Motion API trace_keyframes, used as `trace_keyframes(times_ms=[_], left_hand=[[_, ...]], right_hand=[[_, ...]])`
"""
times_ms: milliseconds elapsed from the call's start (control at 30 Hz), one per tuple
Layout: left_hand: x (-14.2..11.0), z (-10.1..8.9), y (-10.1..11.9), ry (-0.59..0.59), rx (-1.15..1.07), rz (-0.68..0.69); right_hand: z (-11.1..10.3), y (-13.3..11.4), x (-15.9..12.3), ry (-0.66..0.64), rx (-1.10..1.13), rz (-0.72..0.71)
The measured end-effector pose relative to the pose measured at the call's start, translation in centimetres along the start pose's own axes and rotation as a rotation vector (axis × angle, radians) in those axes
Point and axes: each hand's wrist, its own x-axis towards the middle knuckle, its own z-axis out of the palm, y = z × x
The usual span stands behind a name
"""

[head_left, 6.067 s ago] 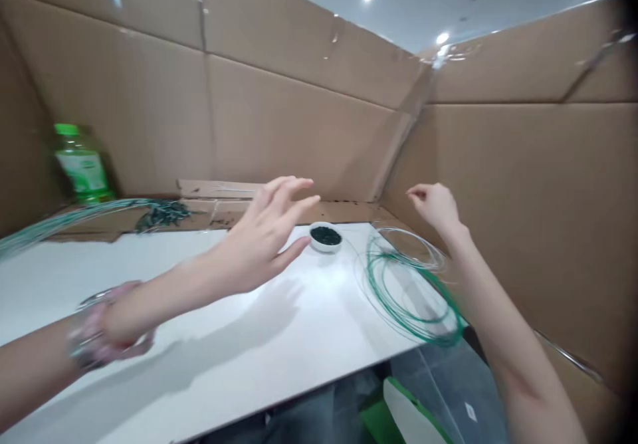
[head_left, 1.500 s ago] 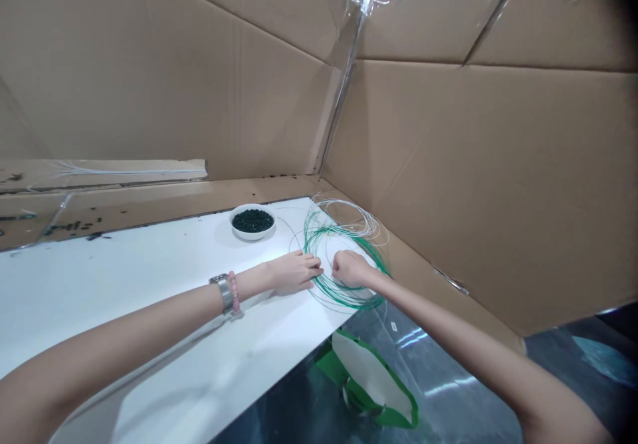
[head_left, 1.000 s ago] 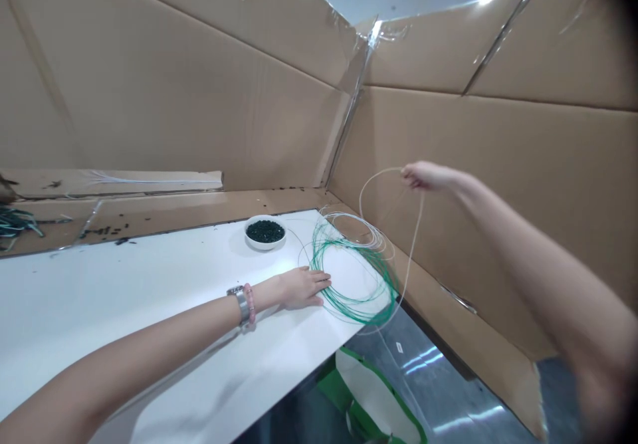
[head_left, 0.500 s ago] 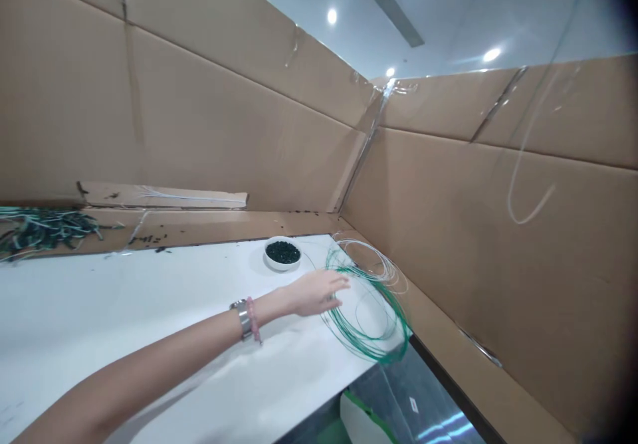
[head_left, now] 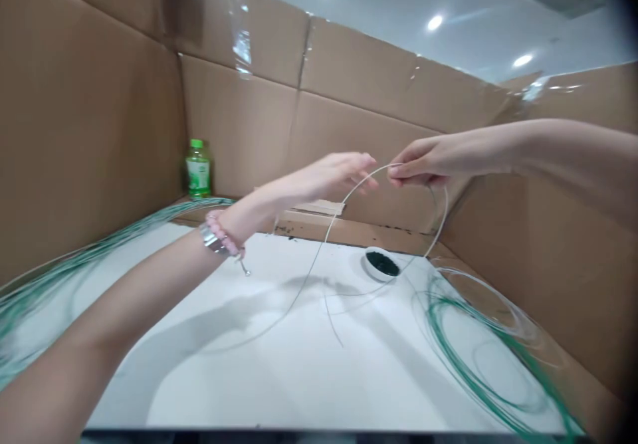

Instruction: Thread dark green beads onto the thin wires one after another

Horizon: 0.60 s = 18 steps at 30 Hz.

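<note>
My right hand point(head_left: 421, 159) is closed in a pinch on a thin pale wire point(head_left: 327, 234) above the table. From the fingertips the wire arches down to the left, curving over the white tabletop point(head_left: 279, 377), and another length drops from below the hand. My left hand point(head_left: 343, 175), fingers stretched out, hovers beside the wire just left of the pinch and holds nothing I can see. A small white bowl point(head_left: 367, 271) of tiny dark pieces point(head_left: 383, 263) stands below my right hand.
Loose coils of green wire point(head_left: 443, 344) and white wire point(head_left: 518, 324) lie at the right edge. Long green and pale strands point(head_left: 54, 278) run along the left side. A green-capped bottle point(head_left: 198, 173) stands in the far left corner. Cardboard walls point(head_left: 369, 111) enclose the table.
The view has swung left, bringing in the bottle and strands. My left hand has lifted from the green coil. My right hand has come down into view with the pale wire.
</note>
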Motion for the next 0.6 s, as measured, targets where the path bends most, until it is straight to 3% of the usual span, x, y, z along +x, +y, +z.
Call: trace_keyframes(times_ms=[33, 100, 333, 500, 600], left_hand=[[-0.8, 0.5, -0.1, -0.086, -0.134, -0.096], [-2.4, 1.4, -0.3, -0.114, -0.356, -0.227], [-7.6, 0.9, -1.9, 0.012, -0.754, -0.343], [-10.3, 0.0, -4.2, 0.095, -1.038, -0.501], [-11.8, -0.3, -5.2, 0.153, -1.086, -0.544]], right_hand=[[0.5, -0.8, 0.7, -0.103, 0.032, -0.013], [1.2, -2.0, 2.1, -0.194, 0.084, -0.041], [2.6, -4.8, 5.7, -0.302, 0.226, 0.032], [3.0, -3.4, 7.8, -0.284, 0.334, 0.118], [3.0, -2.0, 8.9, -0.133, 0.481, 0.141]])
